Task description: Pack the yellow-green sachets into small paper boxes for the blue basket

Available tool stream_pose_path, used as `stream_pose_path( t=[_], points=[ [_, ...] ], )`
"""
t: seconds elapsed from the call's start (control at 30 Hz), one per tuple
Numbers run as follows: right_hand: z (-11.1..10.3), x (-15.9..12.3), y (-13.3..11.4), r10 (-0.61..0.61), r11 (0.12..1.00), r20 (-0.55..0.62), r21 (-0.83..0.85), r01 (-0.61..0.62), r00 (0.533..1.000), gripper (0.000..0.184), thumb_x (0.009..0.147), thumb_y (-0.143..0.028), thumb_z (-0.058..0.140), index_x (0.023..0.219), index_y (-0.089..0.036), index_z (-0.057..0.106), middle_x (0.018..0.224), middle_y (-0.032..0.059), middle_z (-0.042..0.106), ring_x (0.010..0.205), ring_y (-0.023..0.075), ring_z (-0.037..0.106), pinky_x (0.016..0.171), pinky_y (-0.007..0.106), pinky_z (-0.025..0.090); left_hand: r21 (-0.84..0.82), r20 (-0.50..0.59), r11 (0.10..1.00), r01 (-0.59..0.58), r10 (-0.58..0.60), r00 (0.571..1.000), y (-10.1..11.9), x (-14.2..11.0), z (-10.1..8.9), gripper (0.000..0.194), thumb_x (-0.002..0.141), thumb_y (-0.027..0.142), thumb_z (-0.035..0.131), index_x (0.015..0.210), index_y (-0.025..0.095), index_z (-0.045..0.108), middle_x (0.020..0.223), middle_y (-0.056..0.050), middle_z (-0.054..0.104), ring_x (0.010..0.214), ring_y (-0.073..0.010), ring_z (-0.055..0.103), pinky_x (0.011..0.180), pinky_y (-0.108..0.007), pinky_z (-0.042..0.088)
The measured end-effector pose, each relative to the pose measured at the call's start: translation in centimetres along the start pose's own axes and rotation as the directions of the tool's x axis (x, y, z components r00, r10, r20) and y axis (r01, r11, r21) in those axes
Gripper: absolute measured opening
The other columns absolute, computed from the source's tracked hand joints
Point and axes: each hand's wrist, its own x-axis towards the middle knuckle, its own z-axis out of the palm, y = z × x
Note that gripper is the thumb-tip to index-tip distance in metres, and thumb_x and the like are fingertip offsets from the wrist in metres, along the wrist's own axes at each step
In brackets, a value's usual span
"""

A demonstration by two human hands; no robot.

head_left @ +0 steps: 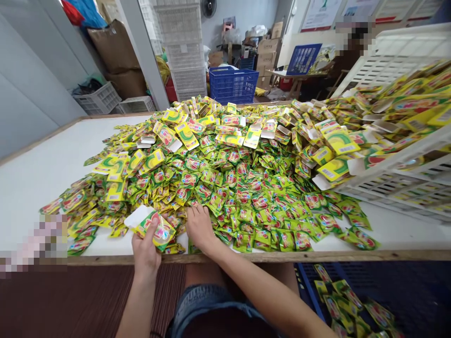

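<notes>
My left hand (pixel 147 246) is closed around a small green and yellow carton (pixel 160 231) printed with red fruit, thumb across its front. The carton's white end flap (pixel 136 218) stands open toward the upper left. Beside it, my right hand (pixel 200 227) reaches into the near edge of a heap of green sachets (pixel 243 197), its fingers bent down among them. What those fingertips grip, if anything, is hidden. More yellow-green sachets (pixel 155 188) lie just beyond both hands, with several flat cartons (pixel 118 173) on top.
A white crate (pixel 398 180) heaped with cartons (pixel 352 141) leans on the table's right side. The table's wooden edge (pixel 253 257) runs before my lap. Below right, a blue crate (pixel 310 295) holds sachets. Behind stand stacked white crates (pixel 183 47) and a blue basket (pixel 233 84).
</notes>
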Motion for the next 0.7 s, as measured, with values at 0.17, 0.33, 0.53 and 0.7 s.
stream_pose_path(
  t=[0.17, 0.33, 0.53, 0.7],
  points=[
    [-3.3, -2.4, 1.6, 0.287, 0.904, -0.171, 0.375, -0.207, 0.943, 0.034, 0.088, -0.013, 0.030, 0.117, -0.015, 0.048, 0.095, 0.0083, 0.060, 0.085, 0.0197, 0.054, 0.076, 0.032, 0.044, 0.022, 0.145, 0.994, 0.106, -0.108, 0.984, -0.8, -0.6, 0.5, 0.046, 0.061, 0.030, 0.080, 0.101, 0.014, 0.065, 0.074, -0.005, 0.071, 0.074, -0.0233, 0.069, 0.073, -0.036, 0.057],
    [-6.4, -4.4, 3.6, 0.381, 0.488, 0.005, 0.848, -0.205, 0.924, 0.027, 0.086, -0.024, 0.041, 0.106, -0.019, 0.058, 0.088, 0.0033, 0.064, 0.075, 0.0164, 0.059, 0.070, 0.028, 0.050, 0.223, 0.487, 0.918, 0.329, -0.397, 0.778, -1.7, -2.5, 1.9, 0.053, 0.062, 0.033, 0.080, 0.107, 0.010, 0.065, 0.087, -0.013, 0.072, 0.086, -0.0303, 0.068, 0.078, -0.040, 0.055],
    [-7.2, -5.8, 3.8, 0.427, 0.398, -0.005, 0.899, -0.183, 0.904, 0.034, 0.083, -0.037, 0.055, 0.112, -0.019, 0.058, 0.096, 0.0064, 0.066, 0.085, 0.0189, 0.062, 0.076, 0.031, 0.051, 0.272, 0.538, 0.933, 0.236, -0.350, 0.767, -3.2, -3.7, 2.9, 0.050, 0.066, 0.035, 0.078, 0.108, 0.011, 0.065, 0.102, -0.014, 0.070, 0.098, -0.0302, 0.064, 0.089, -0.041, 0.050],
    [-7.1, -4.8, 4.8, 0.417, 0.592, 0.057, 0.740, -0.319, 0.907, 0.026, 0.076, -0.040, 0.063, 0.085, -0.015, 0.063, 0.073, 0.0025, 0.066, 0.067, 0.0179, 0.061, 0.059, 0.027, 0.050, 0.306, 0.443, 0.939, 0.158, -0.288, 0.849, -3.7, -3.2, 2.5, 0.049, 0.064, 0.038, 0.078, 0.103, 0.010, 0.066, 0.098, -0.013, 0.071, 0.096, -0.0295, 0.065, 0.087, -0.040, 0.051]
  ],
)
